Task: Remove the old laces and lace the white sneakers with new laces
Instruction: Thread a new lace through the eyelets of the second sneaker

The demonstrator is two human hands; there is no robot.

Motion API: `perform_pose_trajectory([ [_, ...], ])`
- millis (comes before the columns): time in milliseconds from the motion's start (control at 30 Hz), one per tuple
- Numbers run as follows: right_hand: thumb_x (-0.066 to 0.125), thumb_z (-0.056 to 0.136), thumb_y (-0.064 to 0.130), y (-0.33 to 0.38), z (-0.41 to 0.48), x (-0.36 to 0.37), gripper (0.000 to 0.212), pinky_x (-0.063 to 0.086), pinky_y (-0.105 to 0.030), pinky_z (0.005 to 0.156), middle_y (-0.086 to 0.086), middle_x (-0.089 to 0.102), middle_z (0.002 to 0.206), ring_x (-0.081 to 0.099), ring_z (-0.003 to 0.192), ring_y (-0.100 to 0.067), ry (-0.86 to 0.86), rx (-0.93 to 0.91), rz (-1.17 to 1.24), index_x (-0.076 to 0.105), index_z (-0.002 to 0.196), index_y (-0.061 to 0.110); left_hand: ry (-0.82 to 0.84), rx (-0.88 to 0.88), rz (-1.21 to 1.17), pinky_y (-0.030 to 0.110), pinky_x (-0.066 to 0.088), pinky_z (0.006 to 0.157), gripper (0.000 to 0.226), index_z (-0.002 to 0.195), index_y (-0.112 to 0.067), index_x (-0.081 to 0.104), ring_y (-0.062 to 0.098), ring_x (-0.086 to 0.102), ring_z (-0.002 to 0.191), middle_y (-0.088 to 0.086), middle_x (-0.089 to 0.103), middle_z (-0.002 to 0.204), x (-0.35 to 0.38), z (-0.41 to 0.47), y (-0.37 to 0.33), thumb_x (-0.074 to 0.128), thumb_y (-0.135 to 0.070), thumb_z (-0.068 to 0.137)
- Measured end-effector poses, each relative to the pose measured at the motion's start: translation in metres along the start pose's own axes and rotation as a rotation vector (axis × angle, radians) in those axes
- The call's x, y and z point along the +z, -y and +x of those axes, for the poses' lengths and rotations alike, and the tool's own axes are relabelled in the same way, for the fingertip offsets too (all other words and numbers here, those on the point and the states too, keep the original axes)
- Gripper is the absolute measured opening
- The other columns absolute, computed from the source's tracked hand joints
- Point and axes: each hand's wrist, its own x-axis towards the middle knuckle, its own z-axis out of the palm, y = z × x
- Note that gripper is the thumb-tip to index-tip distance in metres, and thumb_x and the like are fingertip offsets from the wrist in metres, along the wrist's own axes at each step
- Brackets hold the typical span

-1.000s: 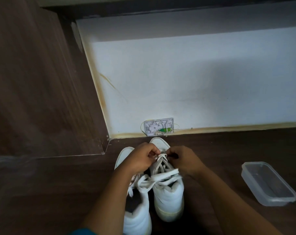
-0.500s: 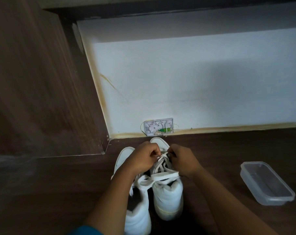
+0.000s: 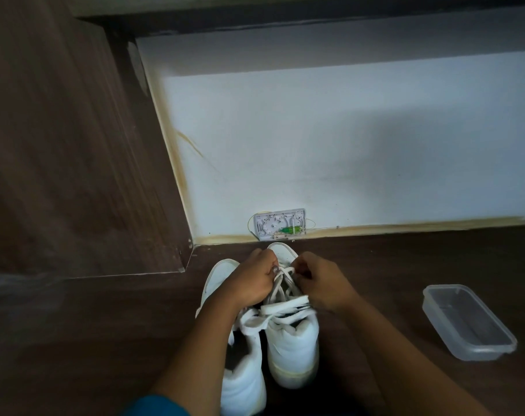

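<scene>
Two white high-top sneakers stand side by side on the dark wooden floor, toes toward the wall. The right sneaker [image 3: 291, 340] carries a white lace [image 3: 280, 283] criss-crossed near its toe. My left hand [image 3: 249, 280] and my right hand [image 3: 321, 283] hover over that toe end, each pinching a strand of the lace with curled fingers. My left forearm lies across the left sneaker [image 3: 243, 379], hiding its middle, and loose white lace ends spill over its collar.
A clear lidless plastic container [image 3: 468, 322] sits on the floor to the right. A white wall with a small open junction plate [image 3: 280, 225] stands just beyond the toes. A dark wooden panel [image 3: 75, 145] rises at the left.
Both hands have crept toward the toe of the right sneaker and drawn closer together on the lace. The sneakers and the container have stayed put.
</scene>
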Motion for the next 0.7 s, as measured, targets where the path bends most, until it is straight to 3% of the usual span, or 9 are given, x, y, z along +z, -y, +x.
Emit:
perform_pose_trajectory([
  [200, 0.049, 0.089, 0.002, 0.0038, -0.0018, 0.0034, 0.007, 0.031, -0.024, 0.064, -0.017, 0.066, 0.095, 0.051, 0.079, -0.018, -0.009, -0.001, -0.087, 0.055, 0.091, 0.006, -0.037, -0.024, -0.034, 0.028, 0.031, 0.064, 0.012, 0.093, -0.017, 0.045, 0.018, 0.045, 0.077, 0.002, 0.051, 0.087, 0.0003, -0.0004, -0.0045, 0.042, -0.006, 0.094],
  [333, 0.052, 0.088, 0.004, 0.0016, -0.0010, 0.0019, 0.010, 0.033, -0.023, 0.066, -0.015, 0.066, 0.101, 0.059, 0.091, -0.027, 0.017, 0.029, -0.079, 0.056, 0.097, 0.006, -0.037, -0.075, -0.128, 0.026, 0.039, 0.068, 0.018, 0.085, -0.025, 0.051, 0.014, 0.052, 0.078, -0.004, 0.056, 0.083, 0.0017, -0.0014, 0.0018, 0.050, -0.009, 0.093],
  [433, 0.057, 0.086, 0.007, 0.0007, -0.0058, 0.0012, 0.016, 0.044, -0.025, 0.078, -0.008, 0.068, 0.101, 0.062, 0.096, -0.020, 0.008, 0.073, 0.041, 0.059, 0.102, 0.006, -0.041, -0.079, -0.183, 0.030, 0.048, 0.081, 0.019, 0.084, -0.023, 0.059, 0.017, 0.061, 0.088, -0.002, 0.064, 0.089, 0.0014, -0.0032, 0.0046, 0.057, -0.005, 0.089],
  [467, 0.059, 0.085, 0.008, 0.0011, -0.0074, 0.0010, 0.016, 0.046, -0.026, 0.079, -0.005, 0.068, 0.099, 0.062, 0.094, -0.019, -0.010, 0.087, 0.079, 0.059, 0.101, 0.006, -0.059, -0.066, -0.160, 0.028, 0.046, 0.078, 0.017, 0.084, -0.021, 0.060, 0.017, 0.060, 0.087, -0.001, 0.065, 0.089, 0.0016, -0.0034, 0.0045, 0.058, -0.005, 0.088],
  [567, 0.061, 0.081, 0.008, 0.0019, -0.0105, -0.0005, 0.009, 0.042, -0.020, 0.063, 0.004, 0.062, 0.081, 0.058, 0.079, -0.013, -0.056, 0.110, 0.133, 0.056, 0.083, 0.015, -0.116, -0.012, -0.036, 0.025, 0.037, 0.068, 0.010, 0.086, -0.015, 0.057, 0.017, 0.055, 0.084, 0.001, 0.061, 0.089, 0.0018, -0.0049, 0.0002, 0.053, -0.006, 0.089],
  [700, 0.063, 0.079, 0.008, 0.0008, -0.0097, -0.0009, 0.011, 0.042, -0.015, 0.061, 0.007, 0.066, 0.074, 0.058, 0.068, -0.002, 0.002, 0.112, 0.174, 0.067, 0.077, 0.019, -0.084, 0.000, 0.095, 0.034, 0.042, 0.076, 0.013, 0.101, -0.008, 0.055, 0.027, 0.056, 0.094, 0.011, 0.062, 0.104, 0.0022, -0.0039, -0.0023, 0.046, -0.008, 0.092],
])
